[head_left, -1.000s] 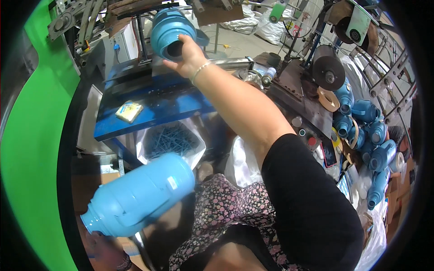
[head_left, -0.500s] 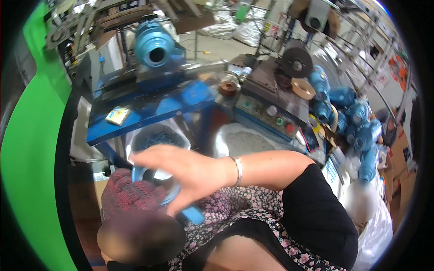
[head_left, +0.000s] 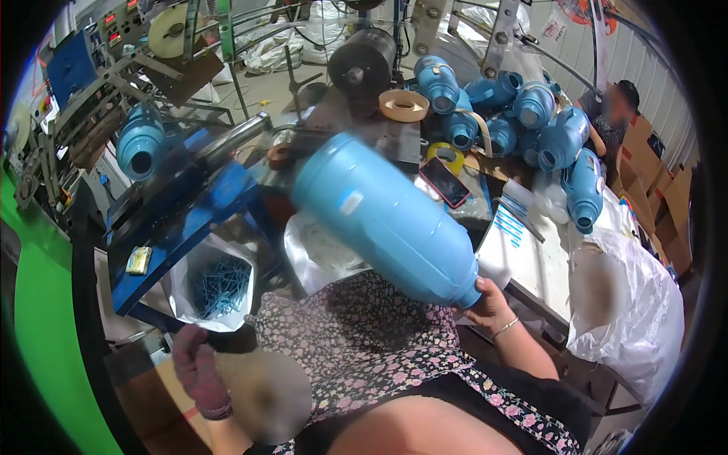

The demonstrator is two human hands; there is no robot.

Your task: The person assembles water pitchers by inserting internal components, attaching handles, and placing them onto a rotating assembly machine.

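My bare right hand (head_left: 491, 305), a bracelet on its wrist, is closed round the narrow neck of a big glossy light-blue plastic bottle (head_left: 387, 220). The bottle lies slantwise in the air over my lap, its wide end up and to the left, a small pale label on its side. Lower left, my left hand (head_left: 203, 373) wears a dark red knitted glove. Its fingers are loosely bent and apart, with nothing seen in them, beside a white bag (head_left: 227, 318) of thin blue plastic scraps.
A blue metal bench (head_left: 189, 224) with a yellow-and-white packet (head_left: 139, 260) is on the left; another blue bottle (head_left: 141, 144) sits on the machine behind. Several blue bottles (head_left: 557, 144) are piled right, near a phone (head_left: 445, 182), tape roll (head_left: 446, 157) and a person (head_left: 607, 121).
The view has swung to the right. My hands, earlier together on a blue plastic piece, are now apart; the right holds the bottle out by its neck, the gloved left is lowered.
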